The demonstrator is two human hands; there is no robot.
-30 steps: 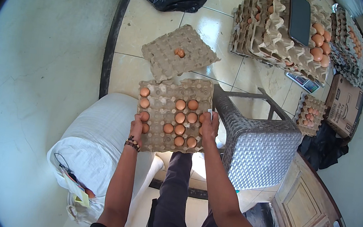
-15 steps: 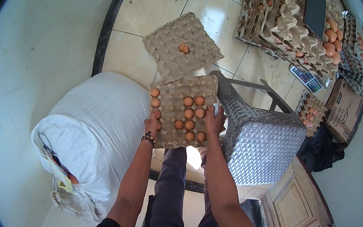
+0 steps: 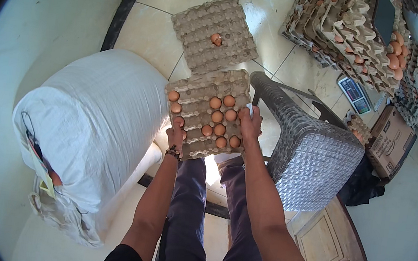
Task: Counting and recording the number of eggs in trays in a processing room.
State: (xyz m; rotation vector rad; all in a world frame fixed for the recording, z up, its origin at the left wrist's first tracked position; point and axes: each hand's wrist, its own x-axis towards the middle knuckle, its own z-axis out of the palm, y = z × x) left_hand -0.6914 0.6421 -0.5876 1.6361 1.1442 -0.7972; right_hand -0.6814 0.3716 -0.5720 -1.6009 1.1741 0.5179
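Observation:
A grey-brown cardboard egg tray (image 3: 199,109) is held out in front of my legs, partly filled with several brown eggs (image 3: 217,116). My left hand (image 3: 176,133) grips its left edge, the fingers reaching over beside an egg. On the opposite edge my right hand (image 3: 250,122) is closed round the rim, with a small white piece (image 3: 249,109), perhaps paper or cloth, at its fingers. Beyond, on the floor, lies another egg tray (image 3: 207,23) with what looks like a broken brown egg (image 3: 216,39) on it.
A full white sack (image 3: 97,117) stands to my left. Right of me a grey woven-pattern plastic stool (image 3: 319,165) lies tipped over. Farther right are stacked egg trays (image 3: 335,34), a scale (image 3: 354,95), a cardboard box (image 3: 391,142), a black bag (image 3: 364,183) and a wooden door (image 3: 328,244).
The view has shifted, so the sack appears farther left and the stool farther right. Both hands still hold the tray, which sits slightly higher in the picture.

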